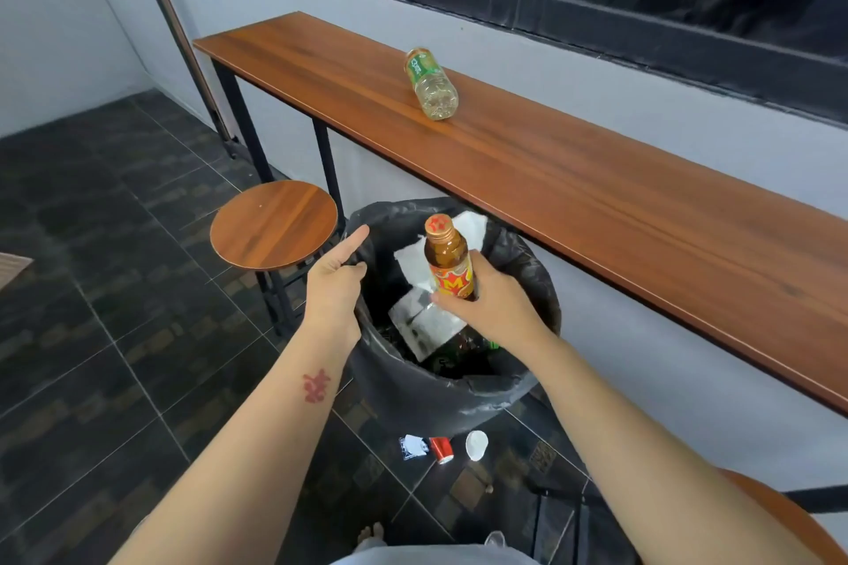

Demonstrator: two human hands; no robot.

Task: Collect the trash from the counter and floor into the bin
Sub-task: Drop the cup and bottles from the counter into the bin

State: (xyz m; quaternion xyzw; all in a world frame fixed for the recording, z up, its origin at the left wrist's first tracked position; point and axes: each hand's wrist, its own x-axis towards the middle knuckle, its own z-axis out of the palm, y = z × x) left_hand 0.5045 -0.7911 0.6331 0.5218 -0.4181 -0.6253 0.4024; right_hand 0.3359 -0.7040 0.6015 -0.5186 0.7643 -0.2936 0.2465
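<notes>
Brown glass bottle (449, 264) sits upright in my right hand (488, 305) over the black-lined bin (459, 395), while my left hand (337, 278) pinches the liner rim. A plastic bottle (431, 84) lies on the desk (596, 197); a red cup (441, 449) and scraps litter the floor just beside the bin, a round stool (274, 224) near its left.

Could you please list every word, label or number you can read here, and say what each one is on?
"M": large red letter on the yellow label of the brown bottle held over the bin.
Bottle cap: a red star emblem, no readable text.
Plastic bottle on the counter: green label, print too blurred to read.
Wrapper and red cup on the floor: too small to read.
Left forearm: a red mark, not legible.
</notes>
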